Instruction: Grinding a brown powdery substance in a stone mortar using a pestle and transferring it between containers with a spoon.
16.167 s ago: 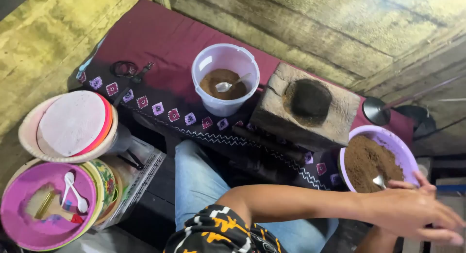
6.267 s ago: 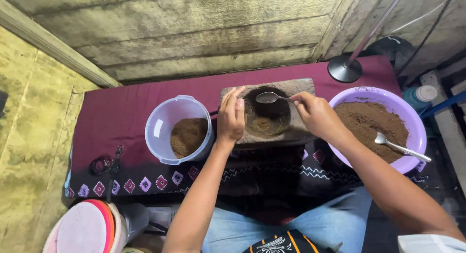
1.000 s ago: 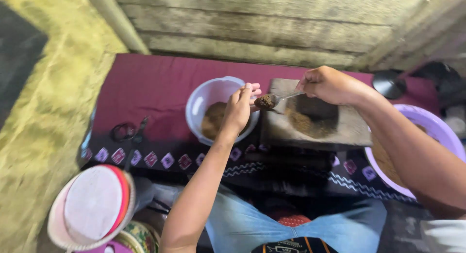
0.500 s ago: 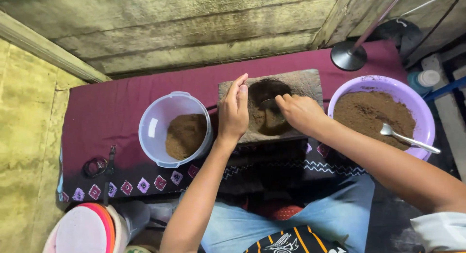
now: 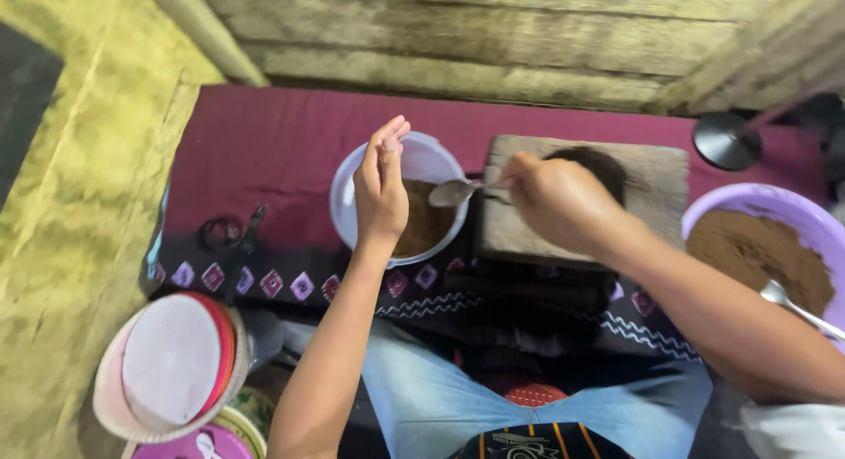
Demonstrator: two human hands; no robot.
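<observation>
1. The maroon cloth (image 5: pixel 290 151) covers the low work surface, so every vessel sits within arm's reach of the seated person.
2. The purple basin (image 5: pixel 704 221) of brown powder rests at the right edge with a second spoon (image 5: pixel 797 308) lying in it, unheld.
3. The wooden block (image 5: pixel 656 190) sits centre, with a dark hollow in its top, just beside the white bucket (image 5: pixel 352 195), which makes transfer between them short.
4. The right hand (image 5: pixel 559 199) is clenched round the handle of a metal spoon (image 5: pixel 453 192), its bowl held over the bucket's powder.
5. The left hand (image 5: pixel 380 188) hovers flat and released over the bucket, fingers straight, grasping nothing.
6. Half a second ago the right hand worked at the block's hollow; now the spoon is over the bucket.
</observation>
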